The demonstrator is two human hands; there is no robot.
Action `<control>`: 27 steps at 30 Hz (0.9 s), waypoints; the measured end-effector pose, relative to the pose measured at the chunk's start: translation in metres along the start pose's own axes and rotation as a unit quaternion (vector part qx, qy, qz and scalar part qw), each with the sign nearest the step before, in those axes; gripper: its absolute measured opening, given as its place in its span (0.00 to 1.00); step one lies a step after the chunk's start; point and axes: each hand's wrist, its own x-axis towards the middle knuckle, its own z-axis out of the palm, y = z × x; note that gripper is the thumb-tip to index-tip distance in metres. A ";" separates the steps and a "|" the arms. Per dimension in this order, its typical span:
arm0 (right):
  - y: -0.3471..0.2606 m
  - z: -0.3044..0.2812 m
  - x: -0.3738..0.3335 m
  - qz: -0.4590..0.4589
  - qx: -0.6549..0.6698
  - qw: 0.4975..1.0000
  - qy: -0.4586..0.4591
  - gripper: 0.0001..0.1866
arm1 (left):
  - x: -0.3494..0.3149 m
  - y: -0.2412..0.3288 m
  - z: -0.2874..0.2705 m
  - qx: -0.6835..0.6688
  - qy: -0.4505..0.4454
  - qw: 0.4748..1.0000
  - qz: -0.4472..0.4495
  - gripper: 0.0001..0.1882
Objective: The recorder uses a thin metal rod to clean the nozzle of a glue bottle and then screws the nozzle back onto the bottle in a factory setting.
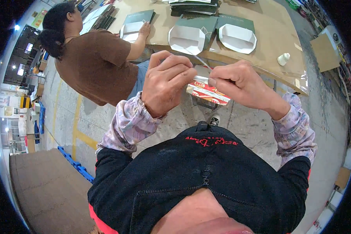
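My right hand [241, 82] pinches a thin whitish cord [200, 60] between thumb and fingers. The cord slants up and left, past the fingertips of my left hand [167, 84]. That hand is closed with its fingers curled, and whatever it may hold is hidden. Beyond my hands, a white open paper tray [187, 39] rests by a dark green paper bag [200, 24] at the table's near edge. To its right, a second white tray [237, 38] lies on another green bag [241, 22]. Beneath my hands is a red and white printed carton [209, 93].
A brown cardboard-covered table [274, 39] spans the far side, with stacked green bags [193, 7] at the back. A small white bottle [283, 59] stands near its right edge. At left, a co-worker in a brown shirt [91, 64] touches another white tray [131, 32].
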 end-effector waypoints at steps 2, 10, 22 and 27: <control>-0.005 -0.001 0.000 0.130 0.093 0.986 -0.044 0.05 | 0.000 0.002 -0.001 0.022 0.008 1.000 0.002 0.10; 0.010 0.003 0.007 -0.050 -0.143 0.987 -0.055 0.05 | -0.004 -0.011 -0.006 0.029 -0.039 0.999 0.006 0.10; 0.007 -0.003 0.023 -0.021 -0.111 0.993 -0.030 0.08 | -0.009 -0.019 -0.013 -0.045 -0.063 0.995 -0.056 0.06; 0.012 -0.005 0.022 -0.020 -0.112 0.993 -0.038 0.08 | -0.011 -0.019 -0.013 -0.050 -0.058 0.995 -0.064 0.07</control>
